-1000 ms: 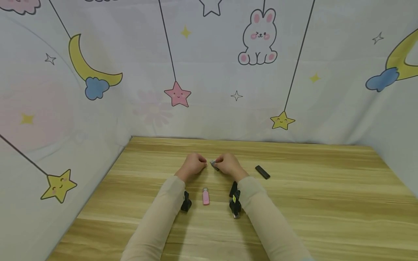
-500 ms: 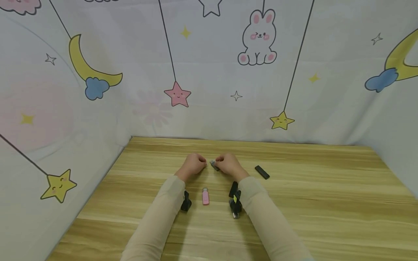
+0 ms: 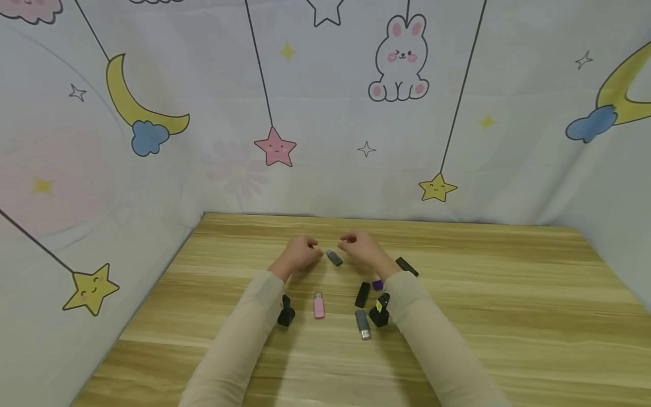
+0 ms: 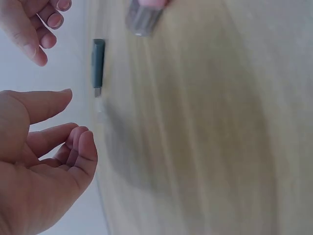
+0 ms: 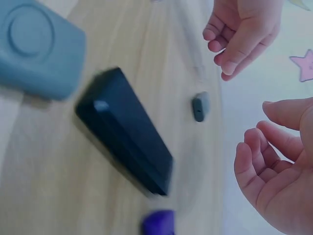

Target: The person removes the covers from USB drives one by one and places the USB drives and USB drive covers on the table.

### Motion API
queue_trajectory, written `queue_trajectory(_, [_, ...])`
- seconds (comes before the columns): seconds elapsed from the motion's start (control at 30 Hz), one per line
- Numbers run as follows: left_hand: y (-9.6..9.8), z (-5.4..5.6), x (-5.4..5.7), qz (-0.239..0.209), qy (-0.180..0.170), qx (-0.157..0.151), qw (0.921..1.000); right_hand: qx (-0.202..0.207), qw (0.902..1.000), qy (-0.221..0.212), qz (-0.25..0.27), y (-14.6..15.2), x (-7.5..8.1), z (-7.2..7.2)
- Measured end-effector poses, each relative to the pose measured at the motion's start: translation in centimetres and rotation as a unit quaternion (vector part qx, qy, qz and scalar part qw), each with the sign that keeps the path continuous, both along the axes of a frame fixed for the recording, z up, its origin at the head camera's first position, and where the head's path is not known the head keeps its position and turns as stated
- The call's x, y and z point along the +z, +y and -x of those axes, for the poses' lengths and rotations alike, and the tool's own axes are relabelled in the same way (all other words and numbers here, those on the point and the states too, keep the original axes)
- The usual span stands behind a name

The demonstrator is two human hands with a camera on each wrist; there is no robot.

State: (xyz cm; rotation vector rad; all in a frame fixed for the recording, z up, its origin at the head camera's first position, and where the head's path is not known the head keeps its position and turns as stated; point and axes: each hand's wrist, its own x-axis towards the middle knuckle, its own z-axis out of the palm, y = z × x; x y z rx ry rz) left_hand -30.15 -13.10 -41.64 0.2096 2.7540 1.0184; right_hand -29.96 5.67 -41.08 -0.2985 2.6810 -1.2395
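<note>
In the head view a small grey USB stick (image 3: 334, 258) lies on the table between my hands, its metal plug toward the left hand. My left hand (image 3: 299, 254) is just left of it, thumb and fingers loosely bent and apart, holding nothing. To the stick's right my right hand (image 3: 362, 249) hovers with relaxed fingers and an empty grasp. The left wrist view shows the same stick (image 4: 98, 63) with a small clear piece (image 4: 101, 108), blurred, off its plug end. Both hands, left (image 5: 247, 36) and right (image 5: 283, 161), appear apart from the stick in the right wrist view.
Nearer me lie a pink USB stick (image 3: 319, 305), a black stick (image 3: 363, 294) and a larger grey USB stick (image 3: 363, 324). A purple piece (image 3: 378, 285) sits by the right wrist, partly hidden. Beyond the right forearm is another black stick (image 3: 407, 267). A patterned cloth (image 3: 325, 186) hangs behind the table.
My right hand has let go of the small grey USB stick and moved up and right. The left hand's fingers have spread apart. The purple piece and larger grey stick have come into clearer view.
</note>
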Motion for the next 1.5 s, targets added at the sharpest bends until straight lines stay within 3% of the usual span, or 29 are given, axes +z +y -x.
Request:
queue_trajectory(0.2, [0.5, 0.2, 1.5, -0.025, -0.006, -0.03, 0.9992, 0.009, 0.9998, -0.003, 0.016, 2.1, 1.6, -0.3])
queue_trajectory(0.43, [1.4, 0.0, 4.0, -0.031, 0.031, -0.072, 0.9965, 0.031, 0.998, 0.051, 0.021, 4.7, 3.5, -0.9])
queue_trajectory(0.7, [3.4, -0.6, 5.4, -0.015, 0.04, -0.092, 0.9949, 0.03, 0.9959, 0.085, -0.003, 7.0, 5.1, -2.0])
queue_trajectory(1.13, [7.2, -0.7, 5.5, -0.027, 0.049, -0.156, 0.9861, 0.028, 0.993, 0.112, -0.025, 9.5, 6.2, -3.3])
queue_trajectory(1.5, [9.4, -0.6, 5.2, -0.049, 0.079, -0.175, 0.9802, 0.016, 0.9931, 0.11, -0.04, 11.5, 5.7, -3.7])
